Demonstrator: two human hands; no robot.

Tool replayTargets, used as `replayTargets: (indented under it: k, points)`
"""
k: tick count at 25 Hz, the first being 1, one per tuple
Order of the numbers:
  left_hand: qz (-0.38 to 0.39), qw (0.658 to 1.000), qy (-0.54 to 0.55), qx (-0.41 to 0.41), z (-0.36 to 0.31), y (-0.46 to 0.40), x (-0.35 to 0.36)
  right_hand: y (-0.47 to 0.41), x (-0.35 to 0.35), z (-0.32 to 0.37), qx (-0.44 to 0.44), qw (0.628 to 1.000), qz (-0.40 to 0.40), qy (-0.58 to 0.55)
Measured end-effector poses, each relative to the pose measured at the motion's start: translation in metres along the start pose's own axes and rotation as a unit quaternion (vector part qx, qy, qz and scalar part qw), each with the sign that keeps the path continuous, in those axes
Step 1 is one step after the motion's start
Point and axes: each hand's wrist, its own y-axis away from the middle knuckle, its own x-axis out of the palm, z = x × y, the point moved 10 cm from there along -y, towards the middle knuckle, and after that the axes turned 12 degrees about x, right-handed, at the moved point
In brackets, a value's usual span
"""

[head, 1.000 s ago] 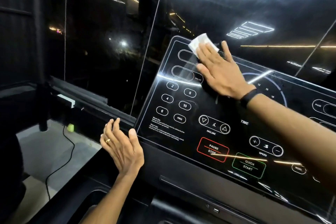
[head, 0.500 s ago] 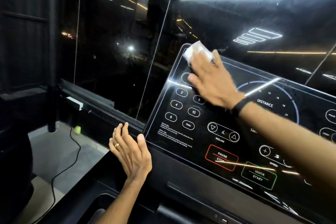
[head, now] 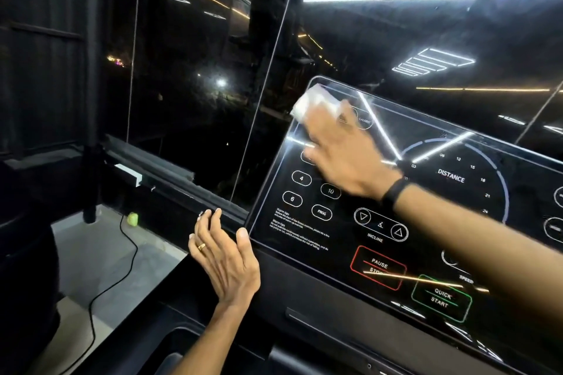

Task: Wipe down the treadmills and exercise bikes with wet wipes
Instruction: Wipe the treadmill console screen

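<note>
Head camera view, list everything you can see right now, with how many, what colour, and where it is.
Glossy black treadmill console panel: one, black with white printed buttons, right half, tilted.
Red-outlined PAUSE STOP button: one, red, lower panel.
Green-outlined QUICK START button: one, green, right of the red one.
White wet wipe: one, white, upper left corner of the panel, under the fingers.
Thin black cable: one, black, on the grey floor at left.
Small yellow-green object: one, by the cable's upper end; what it is cannot be told.
Dark glass window: behind the console, reflecting ceiling lights.
Left hand: gold ring, open, beside the panel's left edge.
Right hand: black wristband, pressing the wipe, blurred.
</note>
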Motion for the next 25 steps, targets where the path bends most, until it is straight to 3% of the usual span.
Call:
replayTargets:
  k: [3,5,6,8,10,11,12,15,17,18,20,22,23,25]
  points:
    - [0.002,1.0,-0.002,0.004,0.001,-0.001,0.0,0.137,0.041,0.13,-0.29,0.954,0.074,-0.003]
    - [0.003,1.0,-0.002,0.006,0.001,0.0,0.001,0.145,0.036,0.129,-0.361,0.931,0.058,0.016]
    - [0.002,1.0,-0.003,0.005,0.001,0.0,0.0,0.109,0.023,0.107,-0.324,0.945,0.03,0.02]
    - [0.005,1.0,-0.005,0.001,0.003,-0.001,0.002,0.014,-0.002,0.027,-0.125,0.992,0.02,0.015]
    - [0.007,1.0,-0.004,0.001,0.002,0.001,0.002,-0.039,-0.024,-0.039,0.026,1.0,0.007,0.005]
    - [0.006,1.0,-0.005,0.003,0.001,0.001,0.001,-0.039,-0.025,-0.04,0.05,0.999,-0.019,0.013]
    - [0.006,1.0,-0.005,0.003,0.002,0.0,0.001,-0.022,-0.017,-0.017,0.013,0.999,-0.038,0.014]
    - [0.008,1.0,-0.003,0.007,0.002,0.0,0.002,0.107,0.025,0.112,-0.268,0.962,0.043,-0.007]
    - [0.008,1.0,-0.003,0.015,-0.001,0.0,0.001,0.13,0.031,0.119,-0.352,0.934,0.062,0.02]
    - [0.007,1.0,-0.005,0.015,-0.001,-0.001,0.001,0.104,0.022,0.101,-0.325,0.944,0.047,0.021]
    - [0.009,1.0,-0.005,0.009,0.001,-0.002,0.002,0.021,-0.001,0.025,-0.13,0.991,0.032,0.002]
    - [0.011,1.0,-0.003,0.009,0.0,0.0,0.002,-0.021,-0.023,-0.037,0.028,0.999,0.016,-0.003]
    - [0.01,1.0,-0.003,0.009,-0.001,0.0,0.002,-0.016,-0.02,-0.039,0.046,0.999,0.01,-0.009]
    - [0.009,1.0,-0.001,0.01,0.0,-0.001,0.001,0.049,0.003,0.019,-0.074,0.997,0.027,-0.001]
